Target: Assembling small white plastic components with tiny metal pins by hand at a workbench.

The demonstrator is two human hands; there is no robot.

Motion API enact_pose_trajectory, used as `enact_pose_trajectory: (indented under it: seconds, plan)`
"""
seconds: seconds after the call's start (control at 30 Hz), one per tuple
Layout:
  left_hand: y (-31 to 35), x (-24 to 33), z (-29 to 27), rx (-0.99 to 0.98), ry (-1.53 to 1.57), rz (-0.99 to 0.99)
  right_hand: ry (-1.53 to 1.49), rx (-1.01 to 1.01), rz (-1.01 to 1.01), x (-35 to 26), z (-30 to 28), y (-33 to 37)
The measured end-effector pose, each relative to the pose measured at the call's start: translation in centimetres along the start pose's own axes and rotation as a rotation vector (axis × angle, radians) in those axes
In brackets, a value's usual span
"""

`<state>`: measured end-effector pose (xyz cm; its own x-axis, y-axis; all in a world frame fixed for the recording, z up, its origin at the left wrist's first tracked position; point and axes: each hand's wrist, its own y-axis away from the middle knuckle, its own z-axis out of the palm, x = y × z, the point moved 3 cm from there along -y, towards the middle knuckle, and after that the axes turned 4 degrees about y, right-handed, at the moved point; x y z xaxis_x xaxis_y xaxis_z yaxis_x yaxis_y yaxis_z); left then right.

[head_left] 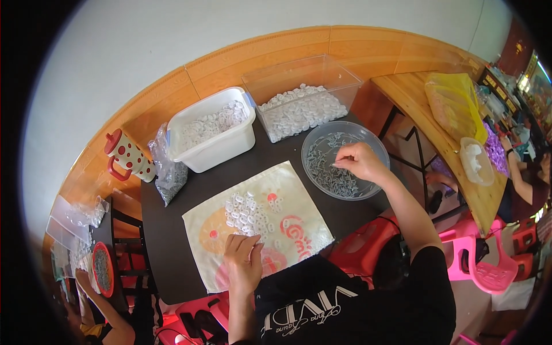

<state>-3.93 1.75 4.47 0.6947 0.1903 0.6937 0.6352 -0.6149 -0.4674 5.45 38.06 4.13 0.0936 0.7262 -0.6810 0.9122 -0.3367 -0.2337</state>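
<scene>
My left hand (244,264) is over a cream cloth (310,210) with printed pictures. Its thumb and fingers are pinched together; what lies between them is too small to make out. Just beyond the fingertips lies a loose pile of small white plastic pieces (244,211), oval with holes. My right hand (361,161) hovers above a round clear basin (384,150), its thumb and forefinger closed on a small grey piece. Many thin grey pieces (328,175), perhaps screws or pins, cover the basin's bottom.
Behind the cloth stand a white tub (221,146) and a clear box (276,129), both with white pieces. A bag of grey pieces (171,184) and a spotted tumbler (131,156) are at left. Other people work at side tables, one beside a red basin (96,282); pink stools (489,273) stand right.
</scene>
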Motion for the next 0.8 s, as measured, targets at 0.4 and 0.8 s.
enact_pose_trajectory:
  seconds: [0.4,0.8]
  plan:
    - [0.8,-0.6,-0.4,0.1,0.071,-0.05,-0.077,0.057,0.062,0.2,0.3,0.5]
    - [2.7,-1.4,0.0,0.27,0.181,-0.084,-0.06,0.065,0.042,-0.8,0.1,0.8]
